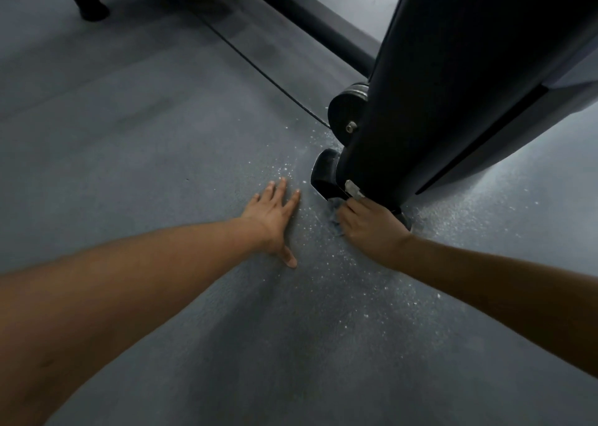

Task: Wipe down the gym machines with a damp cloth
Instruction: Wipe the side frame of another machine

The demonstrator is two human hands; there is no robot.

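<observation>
right hand point(369, 228) on cloth point(334, 211) at bottom of machine column point(453, 86), left hand point(275, 213) flat on floor point(145, 173)

head view, looking down. the dark machine column comes down from top right onto the grey floor. right hand sits at its bottom end, fingers point(348, 208) curled over a bunched blue-grey cloth. only a small bit of cloth shows at the left of the knuckles, the rest is hidden under the hand. cloth lies on the floor right against the column's bottom, just below a small white tag point(352, 188) and beside the black rubber foot point(325, 176). left hand is palm down on the floor, fingers point(282, 187) straight and slightly spread, thumb out toward the camera, holding nothing. it is near the foot, not touching it. a black pulley wheel point(346, 108) with a bolt sits on the column above the foot. a thin black cable point(242, 53) runs from it up and left. a dark floor rail point(317, 27) runs from the top edge down to the column. another black leg point(89, 3) stands top left. white specks point(291, 170) lie scattered on the floor around both hands and the column
</observation>
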